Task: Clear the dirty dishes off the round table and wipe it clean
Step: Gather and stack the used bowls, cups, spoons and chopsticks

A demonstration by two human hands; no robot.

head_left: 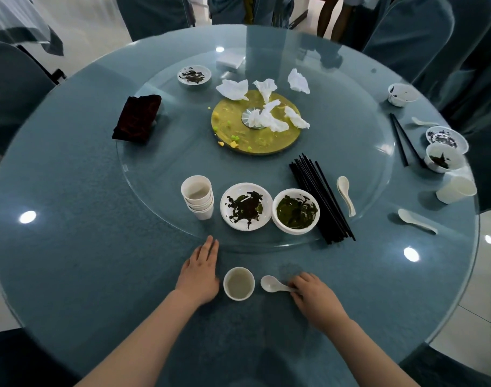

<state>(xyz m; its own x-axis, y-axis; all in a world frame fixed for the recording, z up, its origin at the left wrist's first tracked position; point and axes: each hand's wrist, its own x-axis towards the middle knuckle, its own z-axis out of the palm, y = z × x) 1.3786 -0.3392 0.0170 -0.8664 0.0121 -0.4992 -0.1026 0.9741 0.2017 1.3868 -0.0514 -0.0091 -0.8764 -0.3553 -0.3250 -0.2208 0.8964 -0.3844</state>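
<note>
**Dishes still spread over the round table, one spoon in hand**

Dishes are the matter here, and the nearest are right by the hands. The right hand has its fingers curled on the handle of a white spoon lying on the round table. The left hand lies flat, fingers straight, with its tips at the edge of the glass turntable; it holds nothing. Between the two hands stands a small cup with cloudy liquid in it.

Farther out, on the turntable, sit a stack of cups, two dirty bowls, a bundle of black chopsticks and another spoon. Crumpled napkins and food scraps lie round the yellow hub, and a dark folded cloth waits to the left. More bowls, a cup and spoons crowd the table's right rim.

The risks seem plain. A wrist swinging inward could tip the filled cup and spread liquid over the glass. Pressure from the left hand might turn the turntable and set the loose chopsticks rolling or the stacked cups toppling.
</note>
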